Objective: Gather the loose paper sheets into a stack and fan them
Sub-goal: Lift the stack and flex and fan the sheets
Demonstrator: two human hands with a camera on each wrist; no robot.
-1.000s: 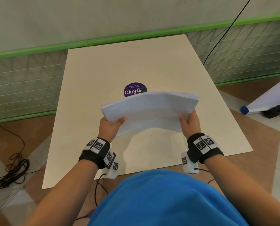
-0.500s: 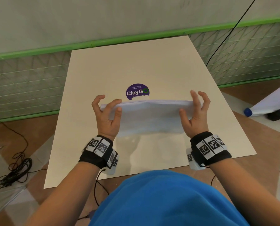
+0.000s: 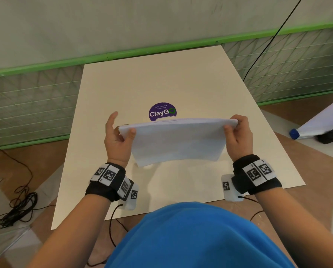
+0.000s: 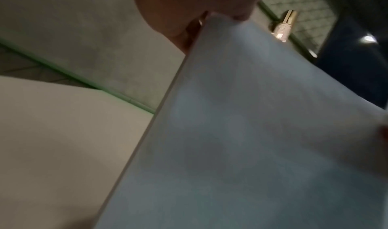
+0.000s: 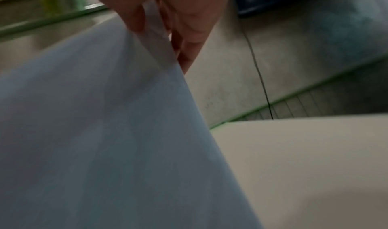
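Observation:
A stack of white paper sheets point(image 3: 177, 142) stands on its long edge, held up over the beige board point(image 3: 161, 78), its face toward me and bowed slightly. My left hand point(image 3: 121, 132) pinches the upper left corner, thumb on the front and index finger raised free. My right hand point(image 3: 237, 130) grips the upper right corner, fingers curled over the top edge. In the left wrist view the paper stack point(image 4: 252, 133) fills the right side. In the right wrist view the paper stack point(image 5: 94, 133) fills the left, and a few sheet edges part under my fingers point(image 5: 189, 33).
A round purple ClayGo sticker point(image 3: 162, 112) lies on the board just behind the stack. A tangle of black cable point(image 3: 14, 209) lies on the floor at left. A rolled white sheet with a blue cap point(image 3: 316, 122) lies at right. A green-trimmed wall stands behind the board.
The stack went from a curved, lifted bundle to upright on edge. My hands opened against its ends half a second ago; now both hold its upper corners.

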